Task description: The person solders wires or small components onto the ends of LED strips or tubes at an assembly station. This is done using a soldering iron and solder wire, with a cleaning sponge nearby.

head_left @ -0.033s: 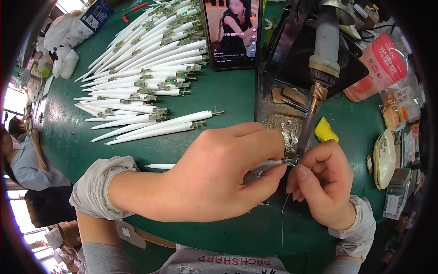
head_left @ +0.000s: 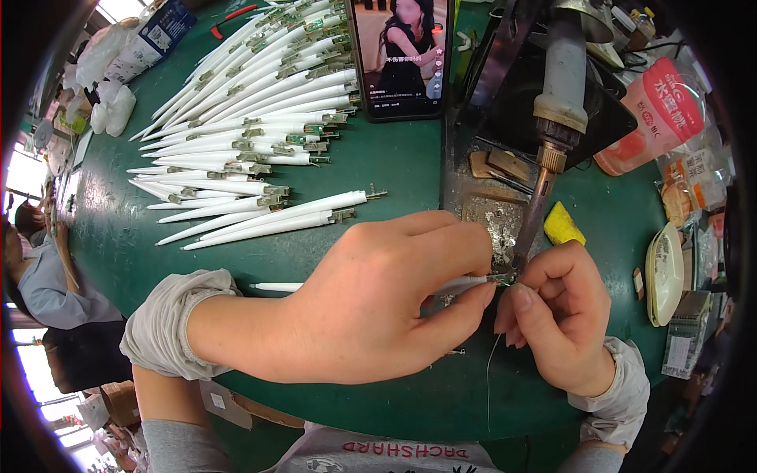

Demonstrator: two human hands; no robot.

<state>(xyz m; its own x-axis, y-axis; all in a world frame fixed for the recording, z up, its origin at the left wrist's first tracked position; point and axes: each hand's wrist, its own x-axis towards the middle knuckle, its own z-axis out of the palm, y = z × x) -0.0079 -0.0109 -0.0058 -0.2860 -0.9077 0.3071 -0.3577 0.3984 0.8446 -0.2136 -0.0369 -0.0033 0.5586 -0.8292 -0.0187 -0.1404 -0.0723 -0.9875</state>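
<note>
My left hand (head_left: 371,299) is closed around a slim white pen-like stick (head_left: 276,287), whose tapered end sticks out to the left. At its other end a small green circuit piece (head_left: 500,278) lies under the tip of a soldering iron (head_left: 544,169) that hangs down from above. Thumb and fingers of my right hand (head_left: 564,315) are pinched on a thin solder wire (head_left: 489,386) beside that tip, and its tail trails down over the table. Whether iron, wire and circuit piece touch is too small to tell.
Many similar white sticks (head_left: 260,134) lie in rows at the far left. A phone (head_left: 404,63) stands behind my hands. Right of the iron are a yellow sponge (head_left: 563,225), a pink package (head_left: 654,118) and stacked dishes (head_left: 666,274). At far left another person (head_left: 59,276) sits.
</note>
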